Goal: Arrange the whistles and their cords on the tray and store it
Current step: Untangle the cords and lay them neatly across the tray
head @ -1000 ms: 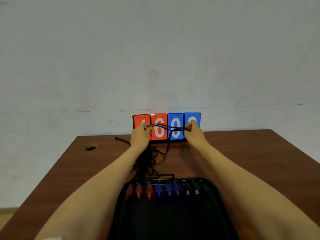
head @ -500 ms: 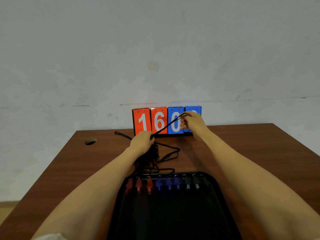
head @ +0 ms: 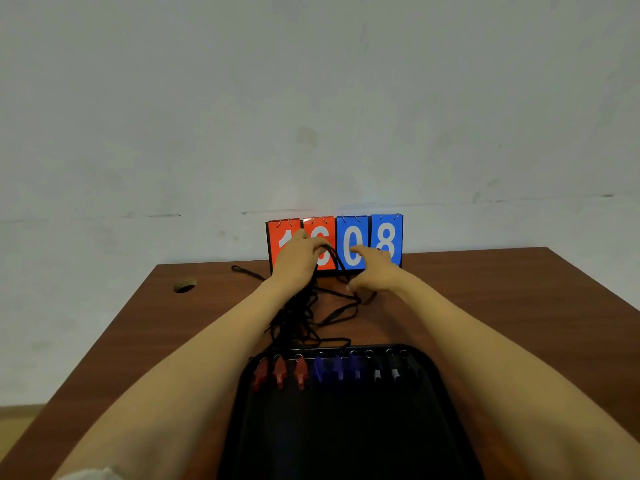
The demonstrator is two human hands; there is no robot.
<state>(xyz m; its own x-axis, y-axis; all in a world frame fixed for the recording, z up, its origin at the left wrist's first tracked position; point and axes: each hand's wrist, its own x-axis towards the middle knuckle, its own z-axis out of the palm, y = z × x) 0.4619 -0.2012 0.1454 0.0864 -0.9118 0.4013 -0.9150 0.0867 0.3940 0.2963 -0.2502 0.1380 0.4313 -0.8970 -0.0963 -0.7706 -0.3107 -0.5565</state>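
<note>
The cords (head: 304, 317) are what I'm dealing with here: a black tangle lying on the table just beyond the far rim of the tray (head: 446, 382), fanning back from the whistles toward the far edge. They look thin, limp and very light, so I judge they'll flop and snag on each other rather than hold any shape (pull one and its neighbours may come along). Best place to take them, I reckon, is as a gathered bunch near where the strands run together, not by a single loose loop.

My left hand (head: 299, 259) is closed on a bundle of those strands, lifted a little off the table, with the cords trailing down from my fist. My right hand (head: 375, 273) is just beside it, fingers spread and pointing left, palm low over a stray loop; it has nothing pinched that I can see, so the two hands are close but not joined.

The whistles (head: 325, 370) sit in a row along the tray's far end, red ones to the left, blue in the middle, dark ones to the right, their rings toward the cords. They look small, hard and light, easy to drag out of line if I tug.

Behind my hands stands a flip scoreboard (head: 386, 237), red and blue cards, against the wall. One loose cord end (head: 242, 270) strays off left on the brown table (head: 502, 306).
</note>
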